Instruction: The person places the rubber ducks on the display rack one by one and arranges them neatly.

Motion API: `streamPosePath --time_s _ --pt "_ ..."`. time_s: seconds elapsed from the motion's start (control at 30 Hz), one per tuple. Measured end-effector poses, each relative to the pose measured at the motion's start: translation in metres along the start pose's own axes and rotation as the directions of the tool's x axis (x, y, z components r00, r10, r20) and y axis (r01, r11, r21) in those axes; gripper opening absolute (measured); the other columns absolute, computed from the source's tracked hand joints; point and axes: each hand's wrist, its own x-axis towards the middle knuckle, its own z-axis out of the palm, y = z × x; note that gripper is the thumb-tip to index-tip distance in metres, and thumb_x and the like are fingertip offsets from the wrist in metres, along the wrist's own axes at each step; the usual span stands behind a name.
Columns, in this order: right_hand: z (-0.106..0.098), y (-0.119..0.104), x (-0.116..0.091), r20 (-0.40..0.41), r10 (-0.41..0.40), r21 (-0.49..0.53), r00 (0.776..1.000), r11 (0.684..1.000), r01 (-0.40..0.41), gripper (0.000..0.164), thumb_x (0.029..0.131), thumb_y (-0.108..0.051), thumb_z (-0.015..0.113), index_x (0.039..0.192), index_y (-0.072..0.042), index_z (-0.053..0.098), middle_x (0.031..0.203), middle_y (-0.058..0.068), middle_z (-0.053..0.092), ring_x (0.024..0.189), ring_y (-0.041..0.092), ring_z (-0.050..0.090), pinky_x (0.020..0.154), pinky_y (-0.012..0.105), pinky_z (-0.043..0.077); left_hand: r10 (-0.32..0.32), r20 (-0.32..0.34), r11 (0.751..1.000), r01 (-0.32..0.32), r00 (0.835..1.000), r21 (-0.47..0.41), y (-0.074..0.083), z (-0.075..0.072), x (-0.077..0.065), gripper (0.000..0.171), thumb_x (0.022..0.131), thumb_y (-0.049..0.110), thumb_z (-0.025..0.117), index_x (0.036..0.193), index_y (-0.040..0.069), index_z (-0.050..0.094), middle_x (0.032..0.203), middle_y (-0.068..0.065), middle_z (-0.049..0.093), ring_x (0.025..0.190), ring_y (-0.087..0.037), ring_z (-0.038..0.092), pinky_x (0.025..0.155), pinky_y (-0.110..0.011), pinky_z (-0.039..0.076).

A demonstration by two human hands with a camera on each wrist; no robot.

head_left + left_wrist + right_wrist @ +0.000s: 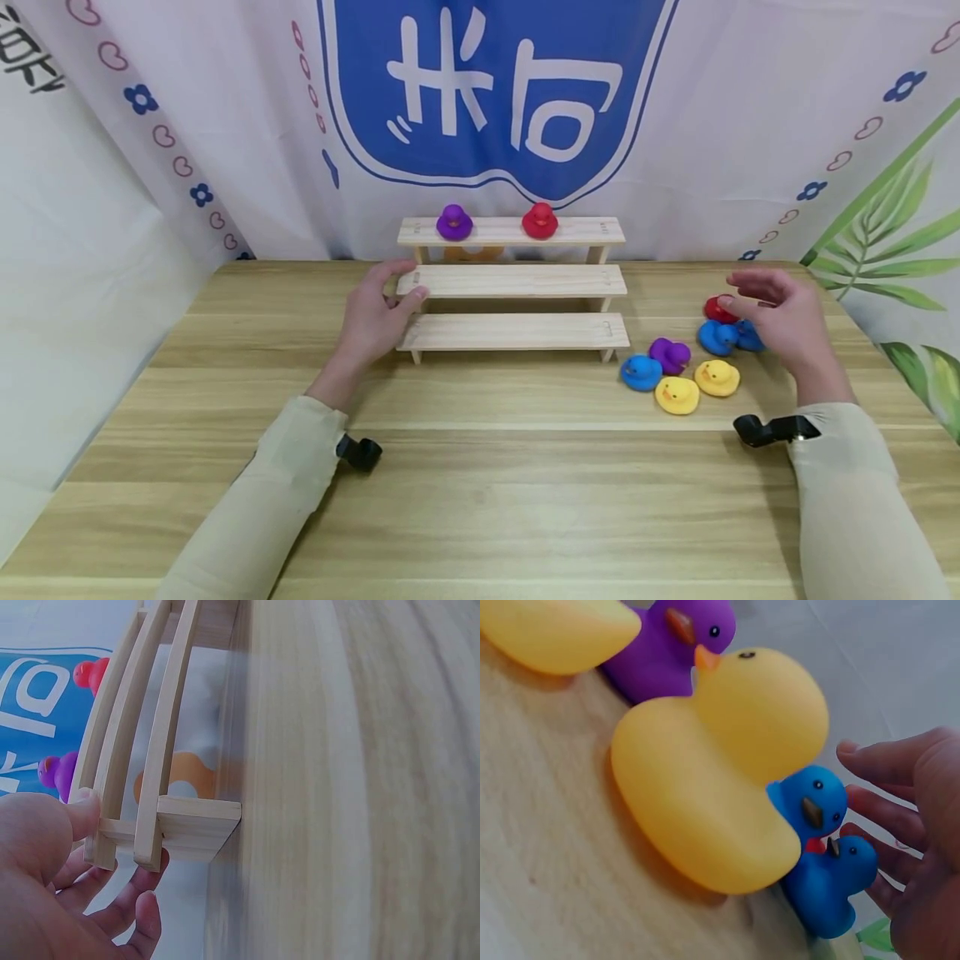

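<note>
My left hand (378, 308) grips the left end of a three-step wooden display stand (513, 331). In the left wrist view its thumb lies on a board and its fingers reach round the board ends. A purple duck (454, 223) and a red duck (540, 221) sit on the top step. My right hand (787, 317) is over the far right of the table, fingers apart, with the thumb right at another red duck (718, 309). Two blue ducks (821, 892) (810, 799) are beside that hand; the red one is mostly hidden behind them in the right wrist view.
Nearer the stand, a purple duck (670, 356), a blue duck (641, 372) and two yellow ducks (677, 395) (717, 377) form a loose group on the wooden table (480, 500). A printed cloth (262, 150) hangs behind the stand.
</note>
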Motion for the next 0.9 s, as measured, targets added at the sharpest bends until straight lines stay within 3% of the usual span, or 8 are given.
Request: streamPosePath --time_s 0.1,0.23,0.47,0.9 --pt "0.001 0.005 0.002 0.016 0.026 -0.025 1.000 0.999 -0.026 0.064 0.103 -0.047 0.067 0.154 -0.011 0.053 0.154 0.015 0.054 0.139 0.031 0.048 0.112 0.039 0.046 0.000 0.000 1.000 0.000 1.000 -0.003 0.000 0.000 0.000 0.049 0.106 0.026 0.068 0.152 0.014 0.056 0.160 -0.010 0.051 0.075 -0.017 0.059 0.061 -0.022 0.051" --pt "0.003 0.008 0.003 0.026 0.051 -0.050 0.998 0.998 -0.050 0.064 0.103 -0.046 0.067 0.153 -0.009 0.053 0.155 0.021 0.053 0.139 0.038 0.049 0.098 0.030 0.044 0.001 0.000 1.000 -0.001 1.000 0.003 -0.001 0.000 0.000 0.049 0.106 0.026 0.068 0.152 0.015 0.056 0.160 -0.010 0.051 0.077 -0.018 0.060 0.062 -0.023 0.052" --pt "0.006 0.010 0.004 0.039 0.078 -0.052 0.996 0.996 -0.076 0.065 0.103 -0.040 0.070 0.154 -0.005 0.051 0.155 0.027 0.051 0.146 0.047 0.044 0.118 0.059 0.042 0.001 -0.001 1.000 -0.001 1.000 0.004 -0.002 0.000 0.001 0.049 0.106 0.027 0.068 0.152 0.015 0.056 0.160 -0.010 0.052 0.080 -0.020 0.061 0.063 -0.023 0.052" --pt "0.010 0.011 0.010 0.047 0.114 -0.057 0.992 0.992 -0.111 0.063 0.104 -0.030 0.070 0.157 -0.005 0.048 0.159 0.028 0.048 0.147 0.050 0.042 0.120 0.064 0.040 -0.003 0.000 1.000 0.003 1.000 0.009 -0.001 0.000 0.002 0.049 0.106 0.027 0.068 0.152 0.016 0.056 0.162 -0.009 0.050 0.081 -0.019 0.062 0.064 -0.023 0.052"
